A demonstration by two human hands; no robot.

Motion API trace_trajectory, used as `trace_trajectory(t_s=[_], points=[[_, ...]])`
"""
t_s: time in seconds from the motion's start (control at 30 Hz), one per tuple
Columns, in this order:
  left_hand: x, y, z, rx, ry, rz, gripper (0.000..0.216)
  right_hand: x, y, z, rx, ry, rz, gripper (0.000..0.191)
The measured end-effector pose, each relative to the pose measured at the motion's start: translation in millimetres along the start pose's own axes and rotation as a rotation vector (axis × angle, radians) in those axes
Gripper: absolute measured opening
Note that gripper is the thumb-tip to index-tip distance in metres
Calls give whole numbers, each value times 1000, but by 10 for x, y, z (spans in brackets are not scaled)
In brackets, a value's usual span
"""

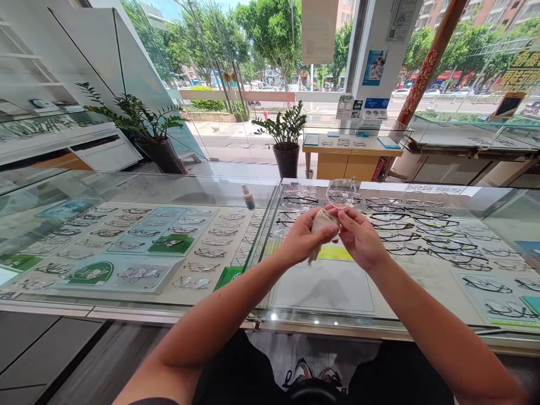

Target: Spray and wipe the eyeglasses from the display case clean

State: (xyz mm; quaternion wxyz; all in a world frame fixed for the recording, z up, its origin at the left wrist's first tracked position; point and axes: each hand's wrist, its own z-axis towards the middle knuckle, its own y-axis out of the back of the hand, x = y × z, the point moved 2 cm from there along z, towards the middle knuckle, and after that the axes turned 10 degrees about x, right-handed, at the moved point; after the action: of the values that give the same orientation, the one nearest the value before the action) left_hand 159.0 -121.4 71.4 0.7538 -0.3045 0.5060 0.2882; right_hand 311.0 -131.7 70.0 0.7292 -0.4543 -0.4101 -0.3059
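Observation:
Above the glass counter my two hands meet in front of me. My left hand (307, 235) is closed on a pale wiping cloth (321, 224), bunched under the thumb with a corner hanging below. My right hand (361, 238) is closed, its thumb and fingers pinching a pair of thin-rimmed glasses (328, 191). One round lens of the glasses stands up beyond my fingers; the rest is hidden by the hands and cloth. Whether the cloth touches a lens, I cannot tell.
A small white spray bottle (248, 198) stands on the glass counter (324, 319) to the left. Several rows of eyeglasses (388, 216) lie inside the case. Potted plants (287, 138) and a wooden display table (354, 160) stand beyond, before the windows.

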Motion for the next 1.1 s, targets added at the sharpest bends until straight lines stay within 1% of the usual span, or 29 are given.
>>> trace_trajectory(t_s=[0.13, 0.2, 0.27, 0.43, 0.6, 0.7, 0.77, 0.9, 1.0, 1.1], points=[[-30, 24, 16, -89, -27, 8, 49, -17, -37, -41, 99, 32, -92, 32], [-21, 53, 18, -129, -36, 17, 48, -29, -56, -61, 151, 75, -198, 42], [2, 75, 18, -134, -17, 3, 47, -46, -65, -76, 159, 127, -316, 49], [34, 86, 19, -75, 24, -78, 42, -80, -55, -79, 111, 208, -562, 39], [29, 129, 25, -51, 73, -147, 41, -36, -59, -84, 125, 305, -676, 32], [18, 160, 25, -54, 89, -149, 40, 12, -67, -94, 91, 365, -761, 26], [10, 170, 24, -60, 94, -144, 39, 27, -65, -98, 73, 374, -809, 24], [8, 161, 28, -32, 99, -172, 37, 22, -34, -93, 71, 355, -772, 25], [13, 148, 41, 32, 61, -217, 32, 33, 1, -86, 71, 329, -689, 27], [8, 151, 50, 58, 27, -220, 29, 77, 28, -83, 64, 294, -641, 25]])
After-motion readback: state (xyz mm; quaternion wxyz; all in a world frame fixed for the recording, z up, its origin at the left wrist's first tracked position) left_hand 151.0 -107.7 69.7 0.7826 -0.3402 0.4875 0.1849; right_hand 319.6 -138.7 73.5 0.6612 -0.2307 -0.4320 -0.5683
